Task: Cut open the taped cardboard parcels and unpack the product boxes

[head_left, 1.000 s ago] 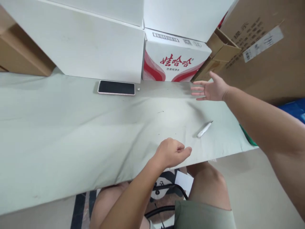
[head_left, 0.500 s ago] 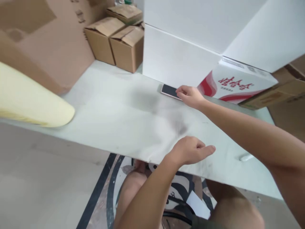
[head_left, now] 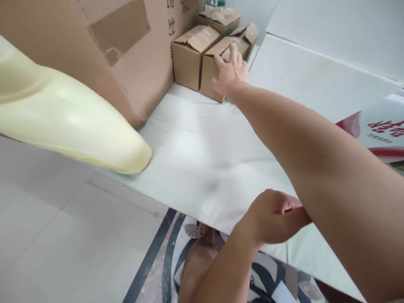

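Observation:
My right hand (head_left: 229, 69) reaches far across the table, fingers spread, and rests on the top front edge of a small brown cardboard box (head_left: 218, 67) at the back. A second small box (head_left: 189, 54) stands just left of it. My left hand (head_left: 274, 216) sits near the table's front edge with its fingers curled in a loose fist; nothing shows in it. My right forearm crosses over it. The table (head_left: 202, 147) is covered with a pale cloth.
A large brown carton (head_left: 104, 46) stands at the left. A cream-coloured rounded object (head_left: 69, 122) lies at the table's left end. White boxes (head_left: 318, 71) and a red-and-white printed carton (head_left: 378, 134) line the back right. More small boxes (head_left: 221, 17) stand behind.
My view has swung left. My right hand moved from the right side, past the phone, over to the small cardboard box at the back left. My left hand stayed curled near the front edge.

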A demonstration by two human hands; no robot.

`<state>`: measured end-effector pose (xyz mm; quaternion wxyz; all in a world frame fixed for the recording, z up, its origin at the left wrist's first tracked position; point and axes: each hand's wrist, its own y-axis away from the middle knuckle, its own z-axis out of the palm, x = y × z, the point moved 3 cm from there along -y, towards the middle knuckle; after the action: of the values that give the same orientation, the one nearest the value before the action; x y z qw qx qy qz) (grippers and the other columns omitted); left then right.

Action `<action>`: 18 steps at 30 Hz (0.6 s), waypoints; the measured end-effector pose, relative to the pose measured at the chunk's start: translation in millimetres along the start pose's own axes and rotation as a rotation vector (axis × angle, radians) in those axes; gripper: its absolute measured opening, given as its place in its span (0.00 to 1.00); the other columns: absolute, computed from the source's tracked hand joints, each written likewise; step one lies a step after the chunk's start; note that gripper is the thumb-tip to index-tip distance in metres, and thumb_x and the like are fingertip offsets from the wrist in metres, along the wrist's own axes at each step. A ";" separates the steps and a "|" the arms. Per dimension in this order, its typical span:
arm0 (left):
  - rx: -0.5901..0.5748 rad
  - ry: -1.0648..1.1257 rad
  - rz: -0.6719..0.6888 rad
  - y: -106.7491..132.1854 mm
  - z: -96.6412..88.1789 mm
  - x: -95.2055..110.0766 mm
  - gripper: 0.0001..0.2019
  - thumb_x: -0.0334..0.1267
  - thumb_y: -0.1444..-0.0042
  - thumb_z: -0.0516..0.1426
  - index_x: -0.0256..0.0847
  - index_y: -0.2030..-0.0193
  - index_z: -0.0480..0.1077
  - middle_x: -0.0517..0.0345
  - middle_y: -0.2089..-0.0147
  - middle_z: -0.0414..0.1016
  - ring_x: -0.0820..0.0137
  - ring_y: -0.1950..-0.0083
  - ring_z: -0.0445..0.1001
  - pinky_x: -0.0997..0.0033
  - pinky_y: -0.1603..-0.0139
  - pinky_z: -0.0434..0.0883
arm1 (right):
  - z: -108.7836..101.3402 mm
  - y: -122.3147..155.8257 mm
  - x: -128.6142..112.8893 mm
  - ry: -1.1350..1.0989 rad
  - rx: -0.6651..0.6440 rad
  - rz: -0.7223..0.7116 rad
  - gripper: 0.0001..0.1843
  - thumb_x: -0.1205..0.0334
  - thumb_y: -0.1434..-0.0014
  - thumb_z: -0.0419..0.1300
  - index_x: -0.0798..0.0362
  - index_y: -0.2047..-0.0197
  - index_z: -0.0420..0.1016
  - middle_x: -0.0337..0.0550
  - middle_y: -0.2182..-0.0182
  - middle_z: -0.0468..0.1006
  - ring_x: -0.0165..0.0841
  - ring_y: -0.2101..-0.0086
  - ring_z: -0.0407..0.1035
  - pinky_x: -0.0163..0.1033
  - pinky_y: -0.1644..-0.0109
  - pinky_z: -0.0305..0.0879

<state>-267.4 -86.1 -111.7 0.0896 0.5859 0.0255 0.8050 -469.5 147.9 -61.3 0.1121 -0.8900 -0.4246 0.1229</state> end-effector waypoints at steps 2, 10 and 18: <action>0.023 0.042 0.033 2.2 -4.7 0.2 0.22 0.41 0.41 0.56 0.41 0.80 0.48 0.62 0.75 0.44 0.74 0.70 0.45 0.66 0.69 0.47 | 8.4 -8.1 6.7 0.010 -0.001 0.003 0.33 0.63 0.39 0.62 0.53 0.31 0.65 0.53 0.25 0.53 0.59 0.27 0.49 0.68 0.24 0.46; 0.025 0.157 0.135 4.9 7.9 -5.7 0.19 0.40 0.47 0.60 0.41 0.81 0.54 0.63 0.77 0.46 0.74 0.71 0.47 0.67 0.70 0.48 | 9.1 0.2 23.0 0.116 -0.036 0.023 0.29 0.58 0.37 0.52 0.52 0.33 0.66 0.59 0.29 0.61 0.57 0.32 0.58 0.72 0.31 0.55; 0.485 0.052 0.497 9.2 -2.1 7.2 0.21 0.40 0.39 0.52 0.45 0.79 0.45 0.66 0.79 0.44 0.74 0.75 0.46 0.65 0.73 0.46 | -37.4 130.2 54.2 0.101 -0.055 -0.195 0.34 0.58 0.32 0.46 0.60 0.26 0.57 0.59 0.24 0.52 0.51 0.30 0.59 0.66 0.25 0.47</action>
<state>-272.6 -93.8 -104.3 -0.2518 0.5578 0.0747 0.7874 -329.9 106.8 -72.2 0.1205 -0.8521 -0.5063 0.0549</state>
